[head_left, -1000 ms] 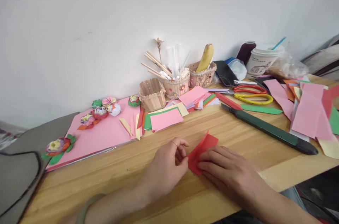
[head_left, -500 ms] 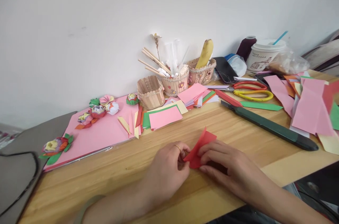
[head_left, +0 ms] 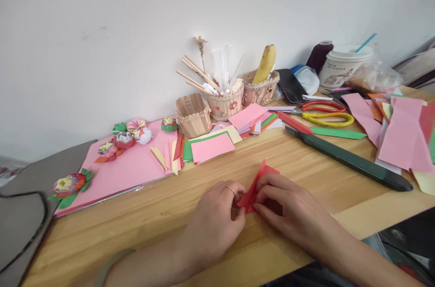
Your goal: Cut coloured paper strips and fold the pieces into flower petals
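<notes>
A partly folded piece of red paper point(head_left: 253, 194) is between my hands, low over the wooden table, with a pointed corner sticking up. My left hand point(head_left: 219, 219), with a ring on one finger, pinches its left corner. On the other side my right hand point(head_left: 288, 205) grips the paper, fingertips and thumb close together on its right part. The fingers hide some of the folds. Beyond the hands lies a stack of pink, green and cream paper rectangles point(head_left: 212, 147).
Folded paper flowers point(head_left: 124, 140) sit on pink sheets point(head_left: 129, 174) at the left. Three small wooden baskets point(head_left: 193, 117) stand by the wall. Scissors point(head_left: 328, 118), a dark green cutter point(head_left: 353, 162), pink strips point(head_left: 401, 135) and a white cup point(head_left: 343, 69) are at the right.
My right hand's fingers have moved a little inward over the red paper, and its thumb has come closer to the fingertips. Less of the paper's right part shows. The view has shifted slightly.
</notes>
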A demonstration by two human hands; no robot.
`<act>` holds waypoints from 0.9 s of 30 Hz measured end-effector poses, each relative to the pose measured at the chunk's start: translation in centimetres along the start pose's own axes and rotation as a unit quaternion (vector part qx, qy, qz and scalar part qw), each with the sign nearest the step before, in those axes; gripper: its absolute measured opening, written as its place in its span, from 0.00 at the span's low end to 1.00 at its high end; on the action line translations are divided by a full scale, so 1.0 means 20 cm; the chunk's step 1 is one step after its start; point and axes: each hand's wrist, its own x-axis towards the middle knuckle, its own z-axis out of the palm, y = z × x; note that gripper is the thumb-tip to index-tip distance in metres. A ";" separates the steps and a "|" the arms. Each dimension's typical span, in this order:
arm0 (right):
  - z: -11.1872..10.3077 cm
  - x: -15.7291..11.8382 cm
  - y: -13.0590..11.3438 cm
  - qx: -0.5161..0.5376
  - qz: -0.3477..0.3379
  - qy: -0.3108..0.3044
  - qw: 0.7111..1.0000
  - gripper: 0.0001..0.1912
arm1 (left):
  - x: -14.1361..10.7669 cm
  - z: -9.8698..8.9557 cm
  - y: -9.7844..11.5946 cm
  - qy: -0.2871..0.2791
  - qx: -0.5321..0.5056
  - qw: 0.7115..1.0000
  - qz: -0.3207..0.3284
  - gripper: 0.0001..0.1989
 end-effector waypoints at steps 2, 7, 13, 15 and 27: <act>0.01 0.00 0.00 -0.009 0.001 0.011 1.000 0.08 | 0.00 0.00 0.00 -0.004 0.002 1.000 -0.001 0.12; 0.02 -0.02 0.00 -0.003 -0.002 0.024 1.000 0.09 | 0.00 0.00 0.00 -0.001 0.005 1.000 0.000 0.12; 0.03 -0.02 0.00 -0.013 0.001 0.028 1.000 0.09 | 0.00 0.00 0.00 0.021 0.041 0.998 0.032 0.12; 0.03 -0.02 0.00 -0.015 -0.001 0.031 0.999 0.08 | -0.01 0.01 0.00 0.067 0.097 0.990 0.074 0.13; 0.03 -0.02 0.01 -0.009 0.009 0.031 0.999 0.08 | -0.13 0.09 0.00 0.139 0.394 0.851 0.318 0.13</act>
